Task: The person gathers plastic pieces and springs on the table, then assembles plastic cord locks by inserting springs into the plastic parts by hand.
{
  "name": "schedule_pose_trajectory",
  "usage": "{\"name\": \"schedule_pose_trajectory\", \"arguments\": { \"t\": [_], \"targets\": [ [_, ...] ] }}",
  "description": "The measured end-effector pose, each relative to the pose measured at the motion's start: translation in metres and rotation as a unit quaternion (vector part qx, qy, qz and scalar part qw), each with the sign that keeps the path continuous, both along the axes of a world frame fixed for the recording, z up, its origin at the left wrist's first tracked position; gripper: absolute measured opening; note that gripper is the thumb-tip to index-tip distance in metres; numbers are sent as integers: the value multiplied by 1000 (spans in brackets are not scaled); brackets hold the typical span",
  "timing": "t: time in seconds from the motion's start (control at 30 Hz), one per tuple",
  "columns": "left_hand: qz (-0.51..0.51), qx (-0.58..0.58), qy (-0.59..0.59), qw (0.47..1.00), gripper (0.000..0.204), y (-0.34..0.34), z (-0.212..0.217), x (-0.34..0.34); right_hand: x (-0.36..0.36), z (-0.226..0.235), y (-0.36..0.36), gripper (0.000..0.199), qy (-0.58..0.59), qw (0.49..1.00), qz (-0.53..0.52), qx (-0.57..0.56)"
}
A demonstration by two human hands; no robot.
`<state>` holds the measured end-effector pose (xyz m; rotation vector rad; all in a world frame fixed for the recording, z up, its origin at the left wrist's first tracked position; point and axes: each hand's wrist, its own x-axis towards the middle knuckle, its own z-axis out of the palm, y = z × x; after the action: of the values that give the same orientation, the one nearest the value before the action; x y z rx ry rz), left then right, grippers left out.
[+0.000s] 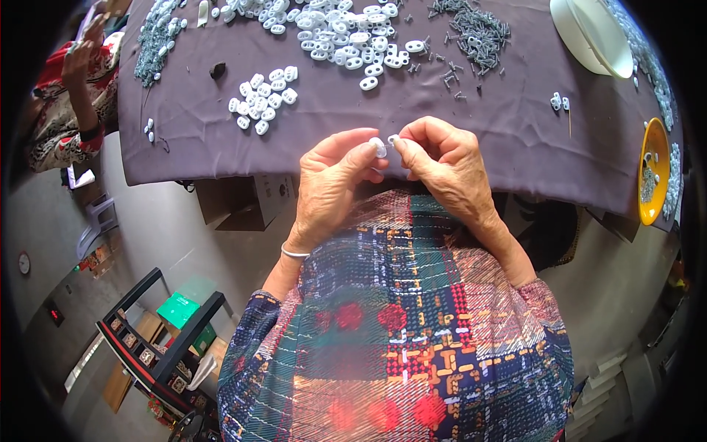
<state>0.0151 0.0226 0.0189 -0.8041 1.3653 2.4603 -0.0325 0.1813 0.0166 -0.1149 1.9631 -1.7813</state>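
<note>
My left hand (335, 166) pinches a white plastic cord-lock piece (378, 147) between thumb and fingers, just past the near edge of the table. Close beside it, my right hand (445, 158) grips a smaller whitish part (393, 139) with thumb and forefinger. The two parts almost meet; whether they touch I cannot tell. Beyond my left hand lies a small group of white two-hole cord locks (262, 101). A larger heap of white two-hole pieces (346, 33) spreads at the far middle. Small grey springs (475, 37) are piled to its right.
A dark cloth covers the table (530, 147). At the right stand a white basin (593, 37) and a yellow bowl (654, 173) with small parts inside. More small parts (155, 48) lie far left, where another person's arm (81, 103) shows. Under the table is a cardboard box (250, 202).
</note>
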Motion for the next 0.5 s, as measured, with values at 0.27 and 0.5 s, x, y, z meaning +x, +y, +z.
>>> {"name": "schedule_pose_trajectory", "arguments": {
  "t": [0.27, 0.5],
  "targets": [
    [-1, 40, -1, 999, 16, -2, -1, 2, -1, 0, 0, 13, -8, 1000, 5, 6],
    [-5, 44, -9, 999, 15, -3, -1, 2, -2, -1, 1, 14, -20, 1000, 21, 4]
  ]
}}
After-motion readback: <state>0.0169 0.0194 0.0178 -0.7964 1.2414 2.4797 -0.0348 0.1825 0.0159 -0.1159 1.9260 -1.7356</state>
